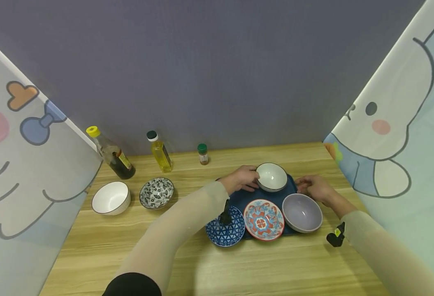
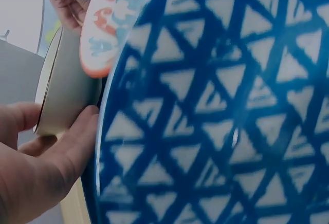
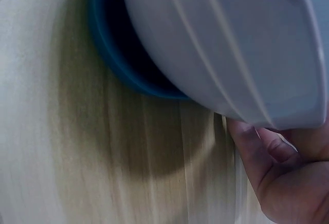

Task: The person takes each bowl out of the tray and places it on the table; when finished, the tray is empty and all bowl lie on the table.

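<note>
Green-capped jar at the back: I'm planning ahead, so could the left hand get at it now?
Probably yes, once the left hand lets go of the white bowl: nothing seems to stand between hand and jar.

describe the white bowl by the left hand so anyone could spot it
On the wooden table, find the dark blue tray. At its far side, gripped by the left hand, is the white bowl. Its plain white inside and dark rim set it apart from the lilac bowl, red-patterned dish and blue-patterned bowl; the other white bowl stands off the tray.
</note>
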A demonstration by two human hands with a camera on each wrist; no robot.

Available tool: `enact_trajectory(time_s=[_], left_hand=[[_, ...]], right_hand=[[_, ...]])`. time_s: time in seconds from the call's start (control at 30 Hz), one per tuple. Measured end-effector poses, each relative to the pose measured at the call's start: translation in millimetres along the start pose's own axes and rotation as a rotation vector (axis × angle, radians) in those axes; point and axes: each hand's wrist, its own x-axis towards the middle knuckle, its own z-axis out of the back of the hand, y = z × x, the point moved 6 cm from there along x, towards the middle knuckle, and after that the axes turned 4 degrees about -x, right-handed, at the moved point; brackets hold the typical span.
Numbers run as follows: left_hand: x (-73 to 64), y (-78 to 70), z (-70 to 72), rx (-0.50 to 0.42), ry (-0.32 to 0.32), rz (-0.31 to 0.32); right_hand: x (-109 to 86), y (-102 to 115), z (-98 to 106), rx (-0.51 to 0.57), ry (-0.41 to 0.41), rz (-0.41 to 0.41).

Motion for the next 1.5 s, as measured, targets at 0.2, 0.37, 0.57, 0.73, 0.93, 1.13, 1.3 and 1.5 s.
enact_trajectory(time_s=[0.2, 0.37, 0.57, 0.73, 0.93, 1.13, 1.3, 1.5], left_hand=[[-2.8, -1.4, -0.1, -0.066, -0.038, -0.008], [-4.6, -5.8, 0.8, -0.106, -0.050, -0.027], [-10.6, -14.2, 5.7, -0.159, -0.067, -0.065], [-23.1, -20.6, 16.4, -0.207, -0.062, -0.082], [-40.2, -22.9, 37.9, -0.240, -0.077, -0.117], [-63.5, -12.3, 59.0, -0.322, -0.133, -0.114], [-83.7, 2.9, 77.6, -0.378, -0.194, -0.138], [-112.5, 17.5, 96.2, -0.356, -0.237, -0.127]], right_hand=[[0.2, -0.3, -1.7, 0.031, 0.007, 0.003], [1.4, -1.4, -0.5, 0.030, 0.001, 0.003], [0.2, -1.7, 1.1, 0.030, 0.009, 0.003], [-2.7, -1.0, 0.1, 0.056, 0.013, -0.002], [-3.9, -1.1, -2.0, 0.077, 0.023, 0.001], [-3.6, -2.5, -1.0, 0.043, 0.009, 0.010], [-3.1, -2.6, -1.4, 0.032, 0.006, 0.024], [-2.3, -3.5, -1.9, 0.025, 0.001, 0.023]])
